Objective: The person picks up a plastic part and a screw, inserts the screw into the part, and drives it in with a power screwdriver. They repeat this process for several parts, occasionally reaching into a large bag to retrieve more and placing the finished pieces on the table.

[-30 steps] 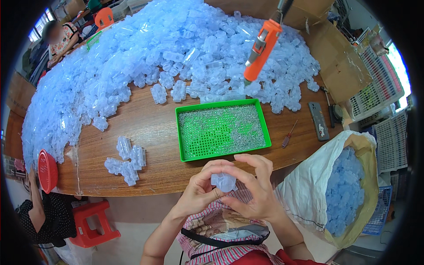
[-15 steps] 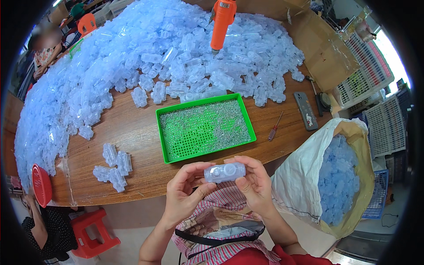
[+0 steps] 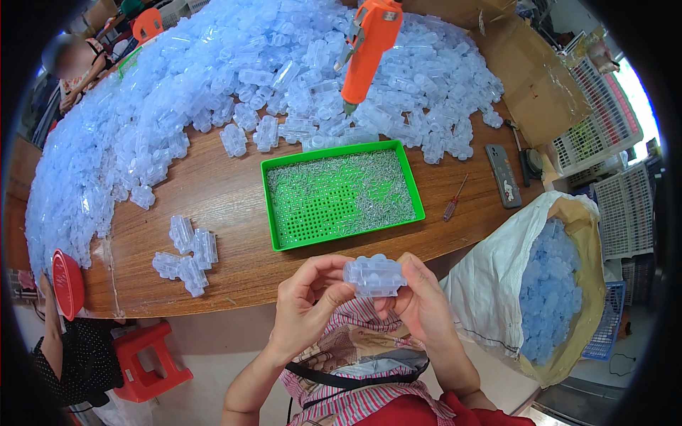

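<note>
Between my two hands is a clear plastic housing (image 3: 374, 276), a short tube-like part with round bumps along its upper edge. My left hand (image 3: 307, 298) grips its left end with fingers and thumb. At the right end, my right hand (image 3: 420, 297) pinches it, thumb on top and fingers underneath. The part is held just off the table's near edge. Beyond it lies a green tray (image 3: 275, 240) with many small metal screws (image 3: 383, 206). An orange electric screwdriver (image 3: 371, 53) hangs bit-down over the far side of the tray.
A huge pile of clear parts (image 3: 213, 78) covers the table's (image 3: 234, 192) far side. Several more (image 3: 188, 255) sit at left near a red basket (image 3: 67, 284). Right are a small screwdriver (image 3: 456, 199), a phone (image 3: 503, 176) and a filled sack (image 3: 490, 284). People sit at left.
The clear housing has been turned over lengthwise in my hands, so its bumps now face away from me. The hanging screwdriver has swung and tilted. The view has shifted slightly.
</note>
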Demonstrator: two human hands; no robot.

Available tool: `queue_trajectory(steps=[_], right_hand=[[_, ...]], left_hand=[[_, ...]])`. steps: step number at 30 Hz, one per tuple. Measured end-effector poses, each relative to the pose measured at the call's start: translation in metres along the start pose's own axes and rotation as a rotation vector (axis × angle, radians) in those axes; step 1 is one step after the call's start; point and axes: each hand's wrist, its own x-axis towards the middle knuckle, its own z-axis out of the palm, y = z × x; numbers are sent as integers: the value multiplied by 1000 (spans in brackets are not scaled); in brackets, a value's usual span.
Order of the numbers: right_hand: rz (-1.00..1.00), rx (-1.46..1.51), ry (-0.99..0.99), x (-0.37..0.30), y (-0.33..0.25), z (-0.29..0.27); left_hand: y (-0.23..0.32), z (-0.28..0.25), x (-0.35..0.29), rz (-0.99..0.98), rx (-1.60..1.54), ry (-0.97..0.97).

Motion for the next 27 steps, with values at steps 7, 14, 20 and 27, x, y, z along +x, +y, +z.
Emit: queue_trajectory(steps=[7,14,20,27], right_hand=[[-272,-428,10,0,6,17],[-85,-464,-22,-3,5,15],[-47,-379,-32,-4,9,12],[-408,-932,51,-2,12,13]], left_hand=[[-1,2,1,-65,-80,77],[-2,4,2,-77,-51,118],[-11,3,3,-66,-29,174],[-13,3,4,-143,-96,87]])
